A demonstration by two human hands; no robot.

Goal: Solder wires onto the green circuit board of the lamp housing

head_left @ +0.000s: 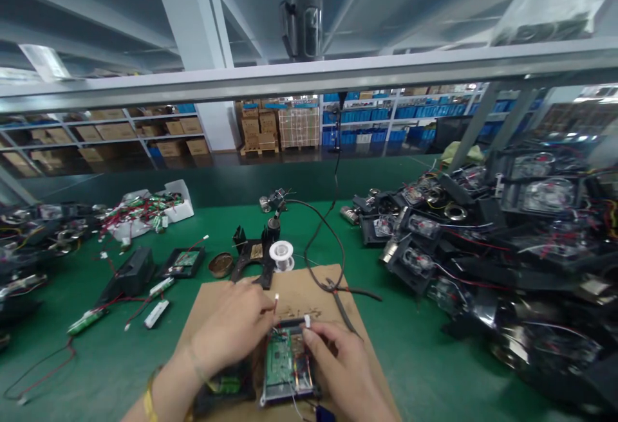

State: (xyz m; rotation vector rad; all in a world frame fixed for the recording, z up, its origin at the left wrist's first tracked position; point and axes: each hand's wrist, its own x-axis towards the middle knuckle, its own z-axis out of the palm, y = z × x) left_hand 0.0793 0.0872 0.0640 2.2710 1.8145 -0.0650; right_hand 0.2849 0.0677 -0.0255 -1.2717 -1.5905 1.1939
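My left hand [236, 316] pinches a thin wire tipped with a small white connector [277, 296], above the top edge of an opened device. My right hand [338, 357] has its thumb and index finger closed on another white connector [308, 321] at the device's upper right corner. Between the hands, the green circuit board [279, 361] sits in its housing, with wires along its right side. Partly hidden under my left forearm is a dark housing with a green cell [226, 385]. Both rest on a brown cardboard sheet [347, 275].
Pliers [344, 309] lie at the cardboard's right. Behind it stand a solder spool [281, 256], a black stand [270, 232] and a small round bowl [221, 265]. Black lamp-like assemblies [420, 261] are heaped at right. Wired green battery packs [145, 206] fill a white tray at left.
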